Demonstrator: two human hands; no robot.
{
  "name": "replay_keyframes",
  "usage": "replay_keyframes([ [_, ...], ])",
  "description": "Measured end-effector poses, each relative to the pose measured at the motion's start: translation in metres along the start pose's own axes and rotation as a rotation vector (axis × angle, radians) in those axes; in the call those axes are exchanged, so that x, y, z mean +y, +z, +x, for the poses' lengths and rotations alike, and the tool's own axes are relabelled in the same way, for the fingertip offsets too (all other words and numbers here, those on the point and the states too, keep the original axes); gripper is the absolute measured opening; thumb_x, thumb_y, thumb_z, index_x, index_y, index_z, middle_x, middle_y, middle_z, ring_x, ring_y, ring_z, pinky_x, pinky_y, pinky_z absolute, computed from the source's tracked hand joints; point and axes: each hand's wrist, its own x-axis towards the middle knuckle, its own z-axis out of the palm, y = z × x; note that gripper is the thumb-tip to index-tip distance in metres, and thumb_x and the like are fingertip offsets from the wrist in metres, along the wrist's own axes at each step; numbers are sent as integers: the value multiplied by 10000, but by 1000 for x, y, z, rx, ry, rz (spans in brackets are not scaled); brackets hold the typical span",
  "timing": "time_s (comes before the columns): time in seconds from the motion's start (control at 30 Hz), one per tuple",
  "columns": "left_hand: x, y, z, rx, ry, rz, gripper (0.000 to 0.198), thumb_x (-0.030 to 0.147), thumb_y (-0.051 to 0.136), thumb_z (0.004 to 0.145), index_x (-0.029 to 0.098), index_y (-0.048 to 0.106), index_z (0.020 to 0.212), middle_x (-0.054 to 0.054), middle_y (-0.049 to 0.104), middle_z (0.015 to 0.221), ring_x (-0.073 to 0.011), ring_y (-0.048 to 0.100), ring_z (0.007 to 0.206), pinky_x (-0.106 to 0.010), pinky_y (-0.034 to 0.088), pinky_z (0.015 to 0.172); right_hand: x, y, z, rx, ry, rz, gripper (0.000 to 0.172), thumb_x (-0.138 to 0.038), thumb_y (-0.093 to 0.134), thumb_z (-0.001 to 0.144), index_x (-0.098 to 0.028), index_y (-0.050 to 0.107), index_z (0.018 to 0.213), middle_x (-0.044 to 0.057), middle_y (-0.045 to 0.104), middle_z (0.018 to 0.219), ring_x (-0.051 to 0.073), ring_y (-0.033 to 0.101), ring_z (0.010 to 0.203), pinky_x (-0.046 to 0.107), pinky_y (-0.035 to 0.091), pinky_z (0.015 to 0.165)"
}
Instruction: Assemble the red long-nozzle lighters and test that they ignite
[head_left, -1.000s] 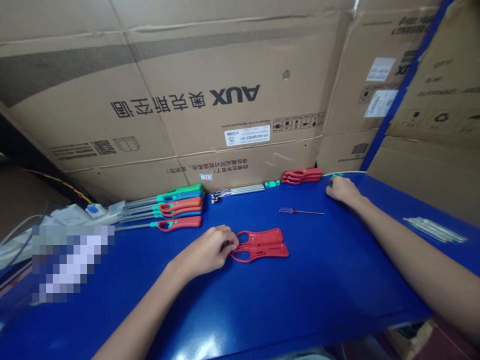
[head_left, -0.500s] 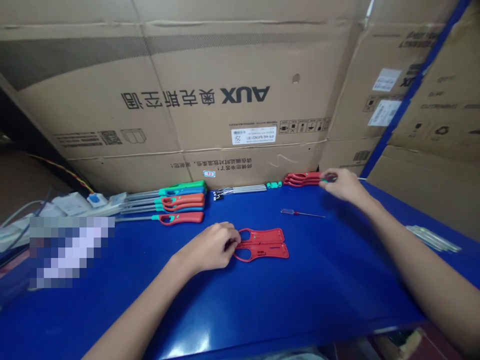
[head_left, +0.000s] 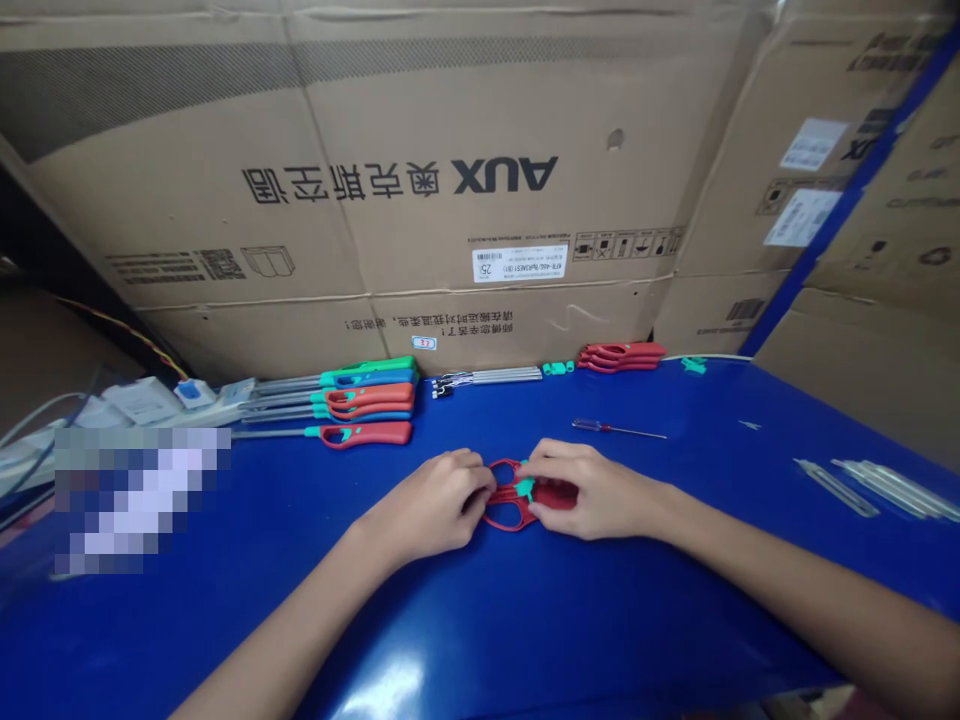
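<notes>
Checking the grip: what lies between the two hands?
Head view: red handle shells and a small green piece, held by left hand and right hand.

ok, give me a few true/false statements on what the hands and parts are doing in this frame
1. Both the left hand and the right hand are at the red handle shells mid-table. True.
2. The right hand holds the screwdriver. False: it lies untouched on the blue table, behind the hands.
3. The right hand's fingers pinch a small green part at the shells. True.
4. The spare red shell stack sits left of the long lighters. False: it sits to their right.
</notes>
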Motion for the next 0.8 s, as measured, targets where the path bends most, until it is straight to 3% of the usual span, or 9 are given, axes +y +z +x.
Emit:
replay_keyframes([
  [0.13,1,1,1,-15,4,10,200,106,473,882,165,661,852,-52,651,841,-171,590,781,-275,446,703,5,4,-4,21,-23,42,289,-160,548,845,-171,658,1113,78,635,990,150,629,788,266,527,714],
  [0.27,4,0,1,11,9,10,194,168,481,900,174,659,977,-61,660,900,-194,584,847,-312,456,766,4,6,-5,70,-53,43,238,-170,502,895,-177,671,1063,81,644,953,155,629,776,282,525,705],
  [0.5,10,6,2,180,123,23,191,202,473,941,185,656,990,-41,694,870,-174,596,817,-340,424,822,2,7,-5,154,-136,30,236,-152,493,902,-159,649,1079,102,648,973,168,634,816,303,536,729],
  [0.67,9,13,5,321,158,43,227,204,448,953,155,668,924,-41,690,744,-149,566,684,-316,381,687,0,9,-6,281,-109,53,253,-160,521,889,-174,573,1136,61,669,885,153,640,754,290,551,700],
  [0.8,11,11,6,391,146,41,217,192,469,926,145,676,882,-51,693,717,-141,557,627,-318,365,654,-7,7,-9,266,-96,49,316,-187,600,846,-193,543,1156,57,672,937,157,651,797,281,552,731],
])
